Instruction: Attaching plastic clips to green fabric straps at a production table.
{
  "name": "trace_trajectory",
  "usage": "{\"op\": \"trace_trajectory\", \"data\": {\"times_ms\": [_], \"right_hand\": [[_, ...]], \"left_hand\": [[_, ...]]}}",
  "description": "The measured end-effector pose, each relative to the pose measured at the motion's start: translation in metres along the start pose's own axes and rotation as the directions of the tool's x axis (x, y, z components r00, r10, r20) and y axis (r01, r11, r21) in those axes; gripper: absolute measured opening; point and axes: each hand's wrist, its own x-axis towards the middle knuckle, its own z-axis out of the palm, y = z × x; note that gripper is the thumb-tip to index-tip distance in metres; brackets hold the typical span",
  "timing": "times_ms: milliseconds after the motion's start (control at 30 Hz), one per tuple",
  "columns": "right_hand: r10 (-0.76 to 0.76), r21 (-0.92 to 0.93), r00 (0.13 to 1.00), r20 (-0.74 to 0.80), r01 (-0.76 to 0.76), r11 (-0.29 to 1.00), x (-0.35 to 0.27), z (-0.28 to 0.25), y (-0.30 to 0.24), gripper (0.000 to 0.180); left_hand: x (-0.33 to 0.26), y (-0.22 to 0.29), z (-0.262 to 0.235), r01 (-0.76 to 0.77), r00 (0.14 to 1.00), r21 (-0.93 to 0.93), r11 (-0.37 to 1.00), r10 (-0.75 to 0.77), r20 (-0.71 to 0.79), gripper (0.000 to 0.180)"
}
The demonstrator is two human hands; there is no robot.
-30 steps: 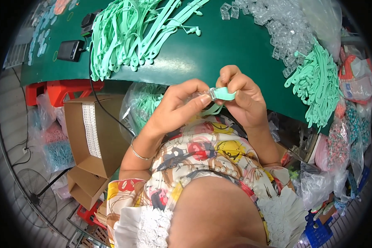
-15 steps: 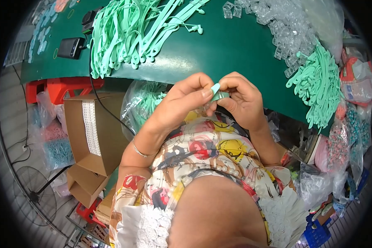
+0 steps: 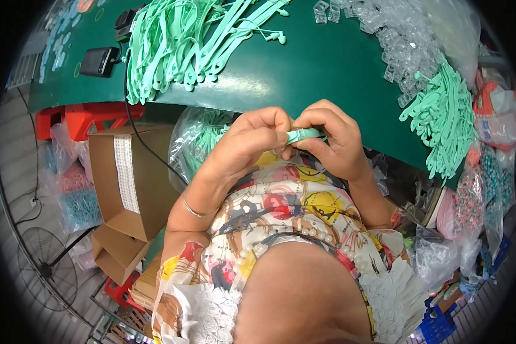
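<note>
Both hands meet just in front of the green table's near edge [image 3: 327,80]. My left hand [image 3: 252,143] and my right hand [image 3: 335,140] pinch the same small mint-green plastic strip [image 3: 303,135] between fingertips. A small clear piece seems pressed against the strip under my left fingers, mostly hidden. A big heap of mint-green strips [image 3: 183,40] lies on the table at the far left. Another pile of green strips [image 3: 441,114] lies at the right edge. Clear plastic clips [image 3: 384,31] are scattered at the far right.
A black phone [image 3: 97,60] with a cable lies on the table's left side. Below the table stand open cardboard boxes [image 3: 126,183], a clear bag of green strips [image 3: 203,140], red stools [image 3: 86,117] and a floor fan [image 3: 43,266]. Bags of coloured parts [image 3: 481,195] crowd the right.
The hands have drawn closer together and slightly lower. The green strip, sticking out to the right a second ago, is now held flat between both sets of fingertips.
</note>
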Motion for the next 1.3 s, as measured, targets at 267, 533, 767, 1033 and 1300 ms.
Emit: {"op": "trace_trajectory", "data": {"times_ms": [267, 533, 767, 1033, 1300], "right_hand": [[-0.092, -0.052, 0.995, 0.032, 0.093, 0.994, 0.009, -0.003, -0.002, 0.021], [0.218, -0.001, 0.973, -0.082, -0.218, 0.976, -0.001, -0.006, -0.006, 0.010], [0.198, 0.175, 0.980, 0.034, -0.201, 0.964, -0.007, 0.004, -0.004, 0.013], [0.152, 0.698, 0.988, 0.022, -0.124, 0.705, -0.020, 0.007, 0.000, 0.019], [-0.045, -0.072, 0.989, -0.144, 0.035, 0.997, 0.001, -0.006, -0.009, 0.017]], "left_hand": [[0.001, 0.001, -0.002, 0.001, 0.999, 0.049, 0.999, -0.003, 0.046, 0.013], [0.002, -0.008, 0.003, -0.291, 0.946, 0.278, 0.916, 0.318, -0.057, 0.015], [-0.001, 0.011, 0.006, -0.275, 0.959, 0.772, 0.572, 0.217, 0.181, 0.016], [0.001, -0.014, 0.010, -0.068, 0.985, -0.027, 0.997, 0.071, 0.157, 0.015], [0.000, 0.000, 0.014, -0.057, 0.998, 0.301, 0.952, 0.062, -0.008, 0.020]]}}
